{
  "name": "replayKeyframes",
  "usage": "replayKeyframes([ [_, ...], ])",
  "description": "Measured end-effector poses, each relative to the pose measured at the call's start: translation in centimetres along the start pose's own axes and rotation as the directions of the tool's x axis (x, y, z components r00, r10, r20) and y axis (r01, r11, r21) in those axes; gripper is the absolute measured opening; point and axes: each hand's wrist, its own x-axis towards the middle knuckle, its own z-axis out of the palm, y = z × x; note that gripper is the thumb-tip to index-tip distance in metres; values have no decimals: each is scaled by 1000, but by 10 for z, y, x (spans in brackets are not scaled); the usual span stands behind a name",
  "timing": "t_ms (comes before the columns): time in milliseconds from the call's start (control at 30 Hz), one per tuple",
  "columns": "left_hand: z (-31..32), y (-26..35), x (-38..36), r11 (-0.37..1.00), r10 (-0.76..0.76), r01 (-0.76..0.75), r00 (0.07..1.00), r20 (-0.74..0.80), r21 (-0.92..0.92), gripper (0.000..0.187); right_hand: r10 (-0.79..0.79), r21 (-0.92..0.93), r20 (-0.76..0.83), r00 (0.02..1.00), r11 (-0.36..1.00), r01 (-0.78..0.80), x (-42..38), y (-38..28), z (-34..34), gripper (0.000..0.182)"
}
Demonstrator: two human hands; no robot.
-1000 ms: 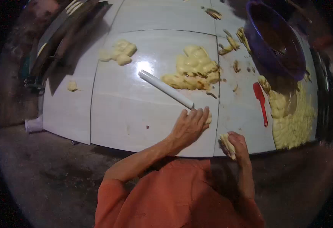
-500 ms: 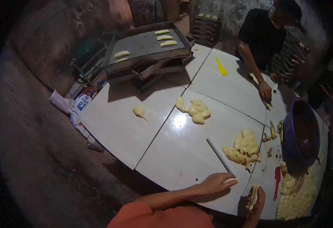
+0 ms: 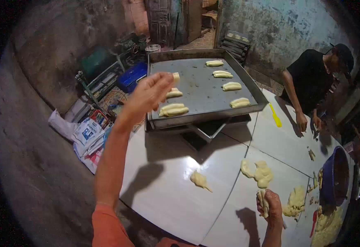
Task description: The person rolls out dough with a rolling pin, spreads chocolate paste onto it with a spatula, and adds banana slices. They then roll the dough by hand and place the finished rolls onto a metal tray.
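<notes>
My left hand [image 3: 150, 91] is raised over the left side of the metal tray [image 3: 196, 121], its fingers closed on a small pale dough roll [image 3: 175, 77]. Below it, dough rolls [image 3: 174, 110] lie along the tray's left side; others [image 3: 232, 86] line the right side. My right hand [image 3: 273, 205] holds another dough roll [image 3: 263, 203] upright above the white table [image 3: 167, 197]. Near that hand are dough lumps [image 3: 263, 174] and a flattened dough piece [image 3: 296, 201]. A smaller dough lump [image 3: 199, 180] lies between the tray and the table's front edge.
A co-worker [image 3: 311, 78] in dark clothes bends over the table's far side, near a yellow tool [image 3: 275, 116]. At the right are a purple basin [image 3: 335, 177], a red tool [image 3: 313, 223] and a dough sheet [image 3: 327, 228]. White bags [image 3: 87, 133] lie left of the table.
My left hand has moved from the table's front edge up and left to the tray. My right hand still holds its roll. The view has turned left, bringing the tray closer.
</notes>
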Motion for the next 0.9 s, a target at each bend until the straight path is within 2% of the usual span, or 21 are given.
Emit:
replayKeyframes([
  [33,-19,-2,33,991,46,-47,999,11,126,50,-3,-94,-66,998,996,-3,5,-7,23,41],
  [67,-34,-6,67,964,94,-98,995,28,247,51,-10,-87,-80,997,996,3,11,-11,36,41],
  [100,-47,-20,104,939,124,-131,991,43,318,51,-4,-103,-99,995,995,-7,18,-14,46,42],
  [133,-52,-38,134,940,129,-139,990,54,312,51,3,-121,-115,993,993,-17,24,-17,55,43],
  [167,-55,-57,161,897,223,-247,969,107,368,51,0,-44,-117,993,999,-6,28,-19,57,25],
  [200,-56,-74,180,839,310,-351,936,164,416,52,-4,-40,-128,992,999,-1,34,-20,61,25],
  [267,-56,-104,208,785,187,-372,904,384,495,58,-51,-129,-214,976,991,23,44,-21,68,42],
  [333,-60,-149,225,554,51,-463,849,526,692,65,-70,-138,-237,969,990,38,49,-22,75,39],
  [367,-59,-157,231,452,-144,-358,875,463,817,74,-68,-153,-260,963,988,28,49,-24,78,38],
  [400,-59,-165,235,457,-149,-361,870,470,813,74,-65,-168,-279,958,986,18,49,-26,82,37],
  [467,-62,-176,243,478,18,-382,904,426,791,76,-88,-183,-294,952,982,34,53,-31,87,36],
  [500,-57,-153,248,405,-227,-352,855,466,844,72,-116,-192,-291,950,980,60,57,-34,88,37],
  [533,-62,-160,252,405,-229,-353,854,467,843,72,-146,-200,-290,946,976,90,62,-39,91,38],
  [600,-72,-176,260,507,-98,-428,834,544,748,66,-177,-190,-294,939,974,124,74,-52,99,41],
  [667,-72,-166,257,513,-95,-443,822,561,735,62,-208,-316,-220,953,940,132,85,-74,108,43],
  [733,-79,-169,259,449,-73,-519,791,608,728,69,-274,-352,-211,938,917,188,107,-91,123,45],
  [767,-80,-171,255,439,-43,-487,828,559,755,79,-268,-436,-133,954,880,187,118,-111,136,45],
  [800,-81,-169,253,439,-41,-486,830,557,756,79,-292,-491,-101,951,846,208,135,-122,144,42],
  [833,-82,-168,252,417,-89,-445,847,523,792,83,-316,-437,-6,949,854,281,149,-137,161,39],
  [867,-82,-164,250,394,-136,-405,862,488,825,86,-389,-527,13,921,780,337,170,-150,179,42],
  [900,-83,-147,239,340,-176,-394,865,470,854,81,-359,-556,71,930,760,336,187,-165,190,43],
])
